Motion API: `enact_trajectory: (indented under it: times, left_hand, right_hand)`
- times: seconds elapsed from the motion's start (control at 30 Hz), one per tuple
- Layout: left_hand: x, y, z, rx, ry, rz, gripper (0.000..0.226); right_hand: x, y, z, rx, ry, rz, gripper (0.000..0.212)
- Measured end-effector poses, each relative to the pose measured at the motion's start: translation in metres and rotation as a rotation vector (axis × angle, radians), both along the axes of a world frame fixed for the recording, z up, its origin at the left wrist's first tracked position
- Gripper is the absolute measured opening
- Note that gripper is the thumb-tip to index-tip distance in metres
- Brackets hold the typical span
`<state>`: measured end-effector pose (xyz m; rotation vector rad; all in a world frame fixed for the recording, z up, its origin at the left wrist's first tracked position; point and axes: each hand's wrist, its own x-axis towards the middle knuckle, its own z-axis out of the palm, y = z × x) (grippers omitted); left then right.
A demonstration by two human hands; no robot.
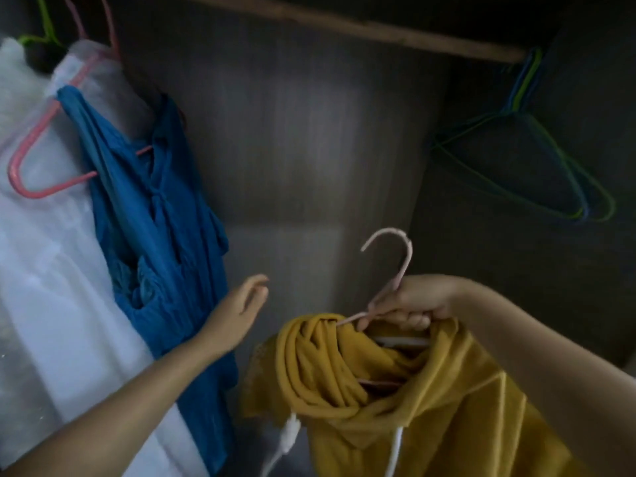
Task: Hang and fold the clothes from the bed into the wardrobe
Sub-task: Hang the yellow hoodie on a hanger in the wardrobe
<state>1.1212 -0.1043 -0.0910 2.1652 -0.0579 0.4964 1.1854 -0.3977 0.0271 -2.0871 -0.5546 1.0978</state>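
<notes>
A mustard-yellow hooded garment [395,407] with white drawstrings hangs on a pale pink hanger [401,266]. My right hand [409,304] grips that hanger just below its hook, in the lower middle of the wardrobe opening. My left hand [241,311] reaches forward with straight fingers, empty, beside a blue garment [158,235] that hangs on a pink hanger [31,160] at the left. The wooden wardrobe rail [344,27] runs across the top.
White garments under clear plastic [44,270] hang at the far left behind the blue one. Several empty green and blue wire hangers [537,156] hang at the rail's right end. The dark wardrobe back panel [303,149] lies between them.
</notes>
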Motion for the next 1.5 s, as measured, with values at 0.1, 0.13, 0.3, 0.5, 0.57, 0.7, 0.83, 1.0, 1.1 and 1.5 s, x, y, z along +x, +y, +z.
enact_trajectory:
  times: [0.1,0.13,0.3,0.5,0.57,0.7,0.83,1.0,1.1,1.5]
  left_hand:
    - [-0.003,-0.011,-0.025,-0.018,0.078,-0.146,0.051]
    - [-0.004,-0.015,-0.027,-0.02,0.039,-0.156,0.049]
    - [0.015,-0.016,-0.003,0.23,0.063,-0.185,0.026]
    - [0.043,0.058,0.04,0.473,-0.127,0.022,0.042]
    - [0.055,0.08,0.051,0.378,0.039,0.067,0.038]
    - [0.059,0.053,0.048,0.681,0.383,0.188,0.036]
    - [0.03,-0.019,0.061,0.198,0.038,0.176,0.069]
    - [0.012,-0.096,0.056,-0.477,0.468,-0.156,0.037]
    - [0.026,-0.089,0.08,-0.304,0.064,0.116,0.005]
    - [0.039,-0.086,0.103,0.089,-0.024,0.136,0.021]
  right_hand:
    - [0.002,-0.016,0.028,0.053,-0.031,-0.05,0.028]
    - [0.002,-0.02,0.035,0.068,-0.04,-0.058,0.029]
    - [0.0,-0.046,0.064,0.086,-0.056,-0.059,0.031]
    - [0.0,-0.098,0.087,0.074,-0.071,-0.065,0.036]
    - [-0.005,-0.103,0.077,0.078,-0.041,-0.075,0.037]
    - [-0.02,-0.087,0.047,0.101,-0.088,-0.022,0.035]
    - [-0.019,-0.084,0.054,0.191,-0.138,-0.079,0.03]
    - [-0.024,-0.067,0.057,0.227,-0.199,-0.187,0.029]
    - [-0.039,-0.054,0.048,-0.052,-0.436,-0.068,0.026]
    - [-0.051,-0.06,0.036,0.037,-0.596,-0.18,0.029]
